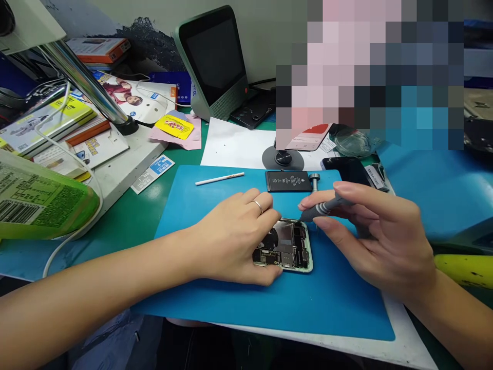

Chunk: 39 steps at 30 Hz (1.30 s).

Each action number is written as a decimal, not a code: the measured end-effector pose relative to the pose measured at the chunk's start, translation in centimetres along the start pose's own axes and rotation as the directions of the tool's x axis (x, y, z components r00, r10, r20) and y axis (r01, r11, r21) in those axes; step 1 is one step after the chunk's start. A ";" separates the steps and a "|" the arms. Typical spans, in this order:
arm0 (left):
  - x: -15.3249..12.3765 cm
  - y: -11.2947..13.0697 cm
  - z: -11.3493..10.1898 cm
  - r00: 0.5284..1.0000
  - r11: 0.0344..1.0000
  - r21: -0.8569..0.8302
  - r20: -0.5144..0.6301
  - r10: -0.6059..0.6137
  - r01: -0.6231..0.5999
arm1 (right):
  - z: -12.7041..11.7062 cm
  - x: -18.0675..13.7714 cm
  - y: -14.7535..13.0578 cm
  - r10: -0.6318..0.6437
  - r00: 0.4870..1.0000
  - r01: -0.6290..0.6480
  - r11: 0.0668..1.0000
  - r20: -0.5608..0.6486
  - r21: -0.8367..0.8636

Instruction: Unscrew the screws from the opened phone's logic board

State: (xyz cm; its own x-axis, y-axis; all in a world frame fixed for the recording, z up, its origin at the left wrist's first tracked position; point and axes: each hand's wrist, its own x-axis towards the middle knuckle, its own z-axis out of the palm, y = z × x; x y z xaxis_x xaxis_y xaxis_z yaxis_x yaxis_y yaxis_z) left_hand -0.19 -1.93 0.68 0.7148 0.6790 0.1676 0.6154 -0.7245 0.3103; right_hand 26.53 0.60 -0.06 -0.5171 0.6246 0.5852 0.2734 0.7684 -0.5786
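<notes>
An opened phone (287,257) lies on the blue mat (215,303), its circuit board and inner frame exposed. My left hand (239,236) grips it by its two long edges from the left, covering that end. In my right hand (385,241) is a grey screwdriver (323,208), pinched between thumb and fingers. Its tip reaches down to the phone's upper right area; whether it touches a screw I cannot tell. Just behind the phone lie a black phone battery (288,181) and a small silver metal tool (315,181). Farther left on the mat rests a thin white stick (219,179).
A smart display (211,61) stands at the back. Left are a lamp pole (84,77), stacked boxes (46,123) and a green bottle (42,195) with a white cable. A phone on a round stand (283,160) and a dark phone (344,169) sit behind the mat.
</notes>
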 end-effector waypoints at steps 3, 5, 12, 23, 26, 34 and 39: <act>-0.1 0.0 0.1 1.000 1.000 -0.002 0.002 0.000 0.000 | 0.0 -0.2 0.2 0.000 1.000 0.000 1.000 -0.010 0.001; -0.1 0.0 0.1 1.000 1.000 -0.006 0.000 -0.002 0.002 | 0.0 -0.2 0.0 -0.008 1.000 0.008 1.000 -0.006 0.002; -0.2 0.1 -0.1 1.000 1.000 -0.024 -0.017 0.003 -0.003 | -0.6 0.5 -0.7 0.001 0.988 -0.002 1.000 -0.156 -0.005; -0.2 0.1 -0.1 1.000 1.000 -0.031 -0.025 0.002 -0.003 | -0.6 -0.1 -0.5 0.071 0.990 -0.066 0.997 -0.122 0.039; -0.2 0.1 -0.1 1.000 0.999 -0.036 -0.028 0.003 -0.004 | -0.8 -0.1 -0.3 0.042 0.995 -0.038 0.998 -0.093 0.045; 0.0 0.1 -0.1 0.999 1.000 -0.014 -0.043 0.014 -0.014 | -0.9 -0.4 0.0 0.011 0.997 -0.011 1.000 -0.075 -0.007; 0.0 0.1 -0.1 0.999 1.000 -0.012 -0.040 0.015 -0.016 | -0.9 -0.4 0.2 -0.010 0.997 0.007 1.000 -0.080 -0.026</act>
State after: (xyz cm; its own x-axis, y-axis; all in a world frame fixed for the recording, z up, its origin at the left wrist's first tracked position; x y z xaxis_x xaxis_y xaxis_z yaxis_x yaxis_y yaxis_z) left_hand -0.20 -1.99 0.84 0.7102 0.6720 0.2099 0.6000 -0.7337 0.3188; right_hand 27.52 0.60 0.04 -0.4532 0.6264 0.6342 0.2903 0.7764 -0.5594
